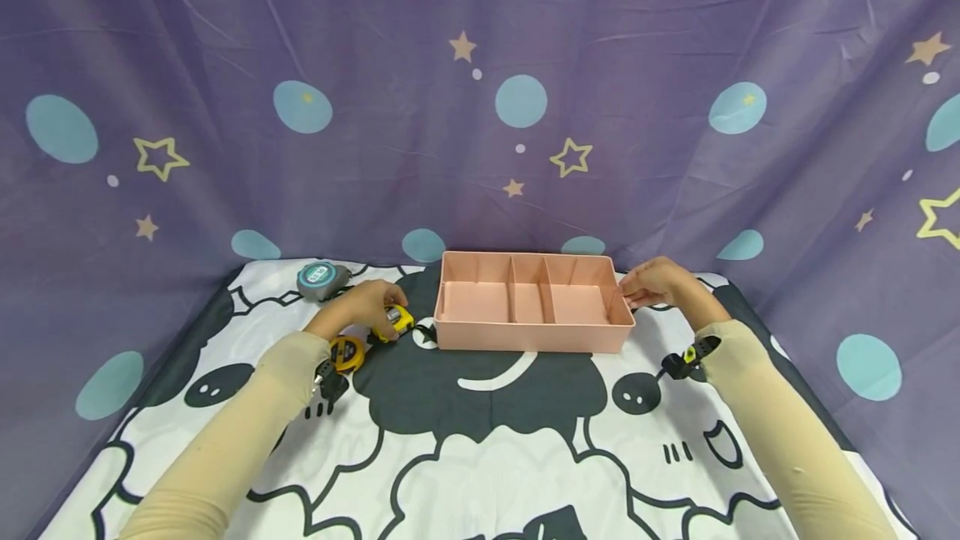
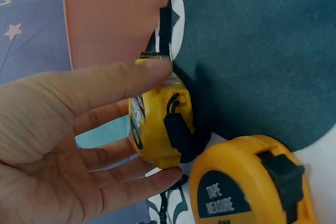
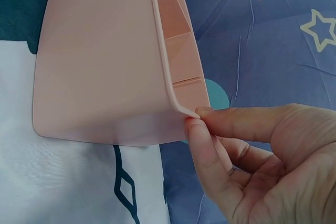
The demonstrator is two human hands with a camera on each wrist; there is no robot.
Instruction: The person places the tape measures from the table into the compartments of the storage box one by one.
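My left hand point(image 1: 367, 305) holds a small yellow tape measure point(image 1: 397, 321) between thumb and fingers, left of a pink box. In the left wrist view the thumb lies over the upper end of this tape measure point(image 2: 157, 114), and a black strap hangs from it. A larger yellow-orange tape measure point(image 1: 347, 353) sits just below that hand. The pink divided box point(image 1: 532, 337) stands on the cloth with its compartments facing up. At its right end my right hand point(image 1: 660, 283) pinches the rim; the right wrist view shows thumb and finger on the box corner point(image 3: 105, 61).
A grey tape measure point(image 1: 322, 280) with a teal face lies at the back left. The table cloth point(image 1: 491, 407) has a black-and-white cartoon print. Behind the table hangs a purple curtain point(image 1: 420, 173) with stars and dots.
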